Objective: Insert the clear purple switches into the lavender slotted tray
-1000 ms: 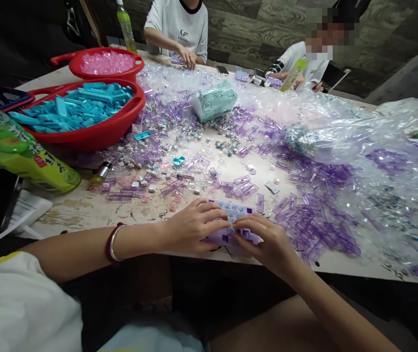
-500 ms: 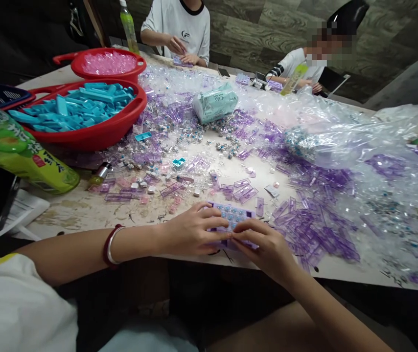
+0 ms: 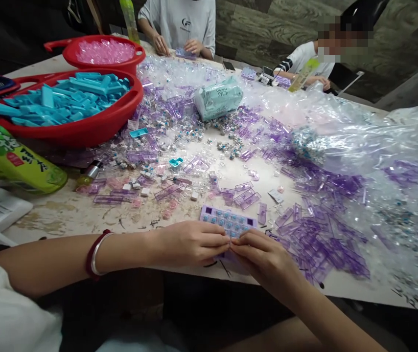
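A purple keypad-like board (image 3: 214, 211) with rows of pale blue square pieces lies near the front edge of the table. My left hand (image 3: 190, 243) rests over its lower left part, fingers drawn together. From the right, my right hand (image 3: 264, 252) reaches over the lower part, thumb and forefinger pinched. Both sets of fingertips meet at the middle of the board; anything between them is too small or hidden to make out. Loose clear purple strips (image 3: 245, 198) lie just beyond the board, and more purple strips (image 3: 326, 244) are heaped beside my right hand.
Red baskets hold blue pieces (image 3: 80, 98) and pink pieces (image 3: 106, 51) at the left. A green drink bottle (image 3: 29, 159) lies in front of them. A pale green packet (image 3: 219, 98) and plastic bags (image 3: 370, 132) stand farther back. Two people sit across the table.
My left fingers have drawn together and down toward my right fingertips, uncovering the board's upper left. The view has shifted slightly. The far person's hands have moved apart.
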A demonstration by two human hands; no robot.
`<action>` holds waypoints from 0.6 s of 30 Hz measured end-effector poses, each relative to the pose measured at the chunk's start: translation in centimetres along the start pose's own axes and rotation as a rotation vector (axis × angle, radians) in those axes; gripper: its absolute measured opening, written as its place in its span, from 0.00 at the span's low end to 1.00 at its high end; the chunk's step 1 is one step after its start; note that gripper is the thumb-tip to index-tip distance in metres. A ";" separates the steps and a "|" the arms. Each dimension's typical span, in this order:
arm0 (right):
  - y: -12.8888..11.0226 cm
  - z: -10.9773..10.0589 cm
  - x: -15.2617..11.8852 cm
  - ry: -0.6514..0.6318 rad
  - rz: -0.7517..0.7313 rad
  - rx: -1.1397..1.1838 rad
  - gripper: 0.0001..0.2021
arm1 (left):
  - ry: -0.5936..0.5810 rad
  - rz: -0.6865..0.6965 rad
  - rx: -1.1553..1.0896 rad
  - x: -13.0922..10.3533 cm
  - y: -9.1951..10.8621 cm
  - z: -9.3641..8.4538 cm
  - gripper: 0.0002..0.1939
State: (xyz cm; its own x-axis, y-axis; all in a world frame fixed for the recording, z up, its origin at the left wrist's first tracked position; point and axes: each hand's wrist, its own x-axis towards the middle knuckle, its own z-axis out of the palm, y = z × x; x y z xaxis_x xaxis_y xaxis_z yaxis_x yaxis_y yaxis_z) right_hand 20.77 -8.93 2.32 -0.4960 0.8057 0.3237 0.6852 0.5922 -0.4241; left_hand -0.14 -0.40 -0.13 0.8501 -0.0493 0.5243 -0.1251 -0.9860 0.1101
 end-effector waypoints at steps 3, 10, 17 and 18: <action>0.1 0.0 0.2 -0.028 0.024 0.011 0.09 | -0.028 -0.003 -0.006 0.1 0.1 0.0 0.11; 0.1 0.2 0.6 -0.098 0.069 0.063 0.10 | -0.047 -0.035 -0.039 0.1 -0.1 0.0 0.09; -0.2 0.5 0.3 -0.066 0.069 0.073 0.09 | -0.050 -0.078 -0.016 -0.1 0.2 0.4 0.08; 0.2 0.2 0.3 -0.064 0.053 0.125 0.08 | -0.022 -0.061 0.008 -0.2 0.2 0.4 0.08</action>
State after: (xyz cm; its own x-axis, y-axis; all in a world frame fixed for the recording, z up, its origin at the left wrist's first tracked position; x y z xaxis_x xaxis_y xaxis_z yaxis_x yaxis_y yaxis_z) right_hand 20.65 -8.51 2.16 -0.4970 0.8325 0.2449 0.6415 0.5425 -0.5423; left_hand -0.14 -0.64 -0.57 0.8672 0.0078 0.4980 -0.0686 -0.9885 0.1349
